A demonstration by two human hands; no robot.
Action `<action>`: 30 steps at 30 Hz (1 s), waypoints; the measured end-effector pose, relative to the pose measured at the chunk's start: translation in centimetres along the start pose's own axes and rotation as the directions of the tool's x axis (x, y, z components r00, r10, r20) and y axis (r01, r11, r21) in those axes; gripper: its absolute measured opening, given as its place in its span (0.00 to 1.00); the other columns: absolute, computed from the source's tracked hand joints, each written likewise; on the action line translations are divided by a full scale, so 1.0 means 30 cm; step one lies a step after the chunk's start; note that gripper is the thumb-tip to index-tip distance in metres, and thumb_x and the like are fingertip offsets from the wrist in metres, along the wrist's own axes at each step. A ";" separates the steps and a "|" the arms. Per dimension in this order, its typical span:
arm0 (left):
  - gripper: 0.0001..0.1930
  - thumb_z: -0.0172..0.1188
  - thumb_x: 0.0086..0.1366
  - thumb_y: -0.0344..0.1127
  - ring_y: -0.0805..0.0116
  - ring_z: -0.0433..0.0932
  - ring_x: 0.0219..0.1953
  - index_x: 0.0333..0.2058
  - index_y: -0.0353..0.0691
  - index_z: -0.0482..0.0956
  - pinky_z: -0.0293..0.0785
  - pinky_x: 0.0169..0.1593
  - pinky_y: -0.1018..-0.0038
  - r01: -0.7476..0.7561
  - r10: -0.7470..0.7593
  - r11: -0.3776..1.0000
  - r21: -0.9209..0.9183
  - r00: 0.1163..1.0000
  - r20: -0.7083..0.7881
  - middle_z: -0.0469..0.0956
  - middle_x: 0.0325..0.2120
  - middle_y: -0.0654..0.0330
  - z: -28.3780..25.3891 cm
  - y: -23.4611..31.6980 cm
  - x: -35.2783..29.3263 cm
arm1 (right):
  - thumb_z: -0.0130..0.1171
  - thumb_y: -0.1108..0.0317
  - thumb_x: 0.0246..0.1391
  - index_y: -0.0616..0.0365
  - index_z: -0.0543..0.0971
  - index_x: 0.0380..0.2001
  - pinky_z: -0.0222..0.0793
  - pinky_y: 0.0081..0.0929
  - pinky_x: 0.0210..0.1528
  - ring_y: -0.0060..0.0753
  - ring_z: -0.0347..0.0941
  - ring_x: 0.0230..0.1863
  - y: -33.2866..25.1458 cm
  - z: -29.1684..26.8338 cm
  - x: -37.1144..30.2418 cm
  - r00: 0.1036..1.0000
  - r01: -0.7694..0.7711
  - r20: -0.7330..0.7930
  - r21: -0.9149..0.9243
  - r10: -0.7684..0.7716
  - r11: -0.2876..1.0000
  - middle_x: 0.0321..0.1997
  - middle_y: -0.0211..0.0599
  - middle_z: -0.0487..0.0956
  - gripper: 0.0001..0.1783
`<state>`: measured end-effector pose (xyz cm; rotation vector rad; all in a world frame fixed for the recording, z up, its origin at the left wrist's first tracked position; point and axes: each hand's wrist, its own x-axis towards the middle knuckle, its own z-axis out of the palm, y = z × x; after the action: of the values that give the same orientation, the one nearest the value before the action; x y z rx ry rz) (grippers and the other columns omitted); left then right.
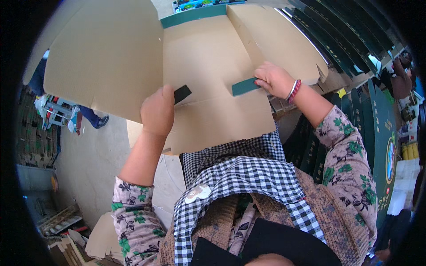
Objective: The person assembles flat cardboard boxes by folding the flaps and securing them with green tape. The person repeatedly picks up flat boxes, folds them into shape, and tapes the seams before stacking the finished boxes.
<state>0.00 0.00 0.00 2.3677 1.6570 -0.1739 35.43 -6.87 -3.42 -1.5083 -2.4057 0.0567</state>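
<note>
Saw the open carton (202, 55) directly before the black-and-white checked apron (257, 170), plain brown inside, with a green rim strip (195, 17) along the far edge. Found the left hand (158, 111) closed at the carton's left side, grasping around the outer end of a dark green tab (183, 94), with the free end jutting inward over the brown cardboard. Found the right hand (274, 79) clenched on the outer end of a wider green flap (243, 87), pointing inward toward the tab but well apart from it. Noted a red bracelet (294, 91) on the right wrist. Traced a near panel (224, 122) between the hands and the apron, and a large left panel (106, 53) and smaller right panel (271, 31), both spread outward. Could not make out the carton's support underneath. Logged a row of dark green boards (330, 31) beside the right panel, and more upright green cartons (370, 142) by the right sleeve (348, 159). Spotted another person's shoe (102, 121) at left on the grey floor (84, 155), with stacked flattened cardboard (35, 135) farther out. Recorded loose brown cardboard (103, 237) low at left, beside the left sleeve (133, 221).
</note>
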 end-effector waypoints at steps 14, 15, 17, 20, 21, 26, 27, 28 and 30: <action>0.28 0.70 0.53 0.47 0.44 0.61 0.66 0.48 0.33 0.79 0.64 0.64 0.60 -0.538 0.561 0.804 0.253 0.827 -0.024 0.63 0.61 0.35 -0.011 0.008 -0.203 | 0.58 0.65 0.56 0.59 0.79 0.33 0.70 0.42 0.44 0.52 0.73 0.39 0.025 0.018 0.014 0.993 0.024 -0.118 0.069 -0.016 0.997 0.31 0.47 0.78 0.08; 0.17 0.64 0.59 0.41 0.51 0.68 0.63 0.40 0.31 0.82 0.69 0.59 0.64 -0.395 0.391 0.886 -0.242 0.918 -0.067 0.76 0.49 0.37 -0.068 -0.017 -0.170 | 0.58 0.63 0.57 0.59 0.79 0.36 0.70 0.41 0.44 0.49 0.74 0.39 0.028 0.018 0.013 0.990 0.085 -0.122 0.156 -0.066 0.984 0.31 0.45 0.79 0.10; 0.18 0.57 0.69 0.42 0.68 0.77 0.31 0.33 0.28 0.80 0.73 0.38 0.69 -0.172 0.259 0.886 -0.430 0.954 0.152 0.78 0.24 0.54 -0.178 -0.048 -0.098 | 0.57 0.61 0.60 0.58 0.80 0.41 0.71 0.38 0.44 0.42 0.75 0.38 0.035 0.016 0.014 0.987 0.150 -0.104 0.319 -0.122 0.936 0.33 0.42 0.81 0.13; 0.24 0.55 0.71 0.48 0.72 0.70 0.25 0.33 0.26 0.80 0.70 0.32 0.69 -0.093 0.157 0.838 -0.538 0.985 0.075 0.75 0.21 0.60 -0.189 -0.043 -0.026 | 0.55 0.57 0.63 0.59 0.79 0.47 0.72 0.33 0.45 0.31 0.76 0.38 0.049 -0.037 0.000 0.993 -0.064 0.038 0.968 0.111 0.245 0.36 0.37 0.82 0.18; 0.24 0.55 0.70 0.49 0.72 0.70 0.26 0.33 0.26 0.79 0.70 0.32 0.69 -0.064 0.141 0.774 -0.630 0.987 0.072 0.75 0.22 0.59 -0.182 -0.053 -0.008 | 0.55 0.56 0.64 0.59 0.78 0.48 0.72 0.33 0.45 0.29 0.76 0.39 0.036 -0.040 0.010 0.980 -0.127 0.057 0.918 0.190 0.377 0.37 0.35 0.82 0.19; 0.20 0.61 0.65 0.45 0.60 0.77 0.38 0.43 0.29 0.79 0.72 0.41 0.65 -0.105 0.085 0.992 -0.070 0.966 -0.243 0.78 0.35 0.47 -0.158 -0.005 0.095 | 0.57 0.55 0.60 0.57 0.74 0.55 0.74 0.37 0.46 0.43 0.79 0.42 -0.057 0.034 0.083 0.852 -0.245 -0.276 0.540 0.445 0.805 0.41 0.46 0.83 0.25; 0.20 0.63 0.63 0.43 0.57 0.77 0.41 0.45 0.31 0.79 0.72 0.44 0.63 -0.189 0.271 0.959 0.209 0.824 -0.498 0.78 0.38 0.47 -0.152 -0.019 0.093 | 0.57 0.56 0.59 0.56 0.73 0.56 0.74 0.38 0.46 0.47 0.79 0.43 -0.093 0.038 0.140 0.817 -0.293 -0.368 0.401 0.445 0.868 0.42 0.49 0.83 0.25; 0.21 0.65 0.60 0.42 0.53 0.77 0.45 0.47 0.33 0.78 0.72 0.46 0.62 -0.133 0.447 0.870 0.474 0.619 -0.646 0.78 0.42 0.47 -0.128 0.002 0.082 | 0.59 0.56 0.55 0.53 0.72 0.58 0.73 0.43 0.46 0.56 0.77 0.44 -0.097 0.034 0.143 0.821 -0.370 -0.287 0.394 0.494 0.842 0.42 0.53 0.81 0.28; 0.22 0.68 0.54 0.38 0.46 0.73 0.50 0.46 0.36 0.77 0.71 0.50 0.57 -0.369 0.443 0.895 0.249 0.674 -0.592 0.75 0.47 0.50 -0.065 0.023 0.042 | 0.61 0.54 0.54 0.51 0.72 0.59 0.73 0.44 0.45 0.54 0.77 0.42 -0.125 0.034 0.149 0.806 -0.395 -0.384 0.219 0.451 0.892 0.41 0.50 0.80 0.30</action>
<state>1.00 1.46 1.67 3.0252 1.2741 0.7292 30.07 -4.45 -2.65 -1.7562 -1.6618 -0.0217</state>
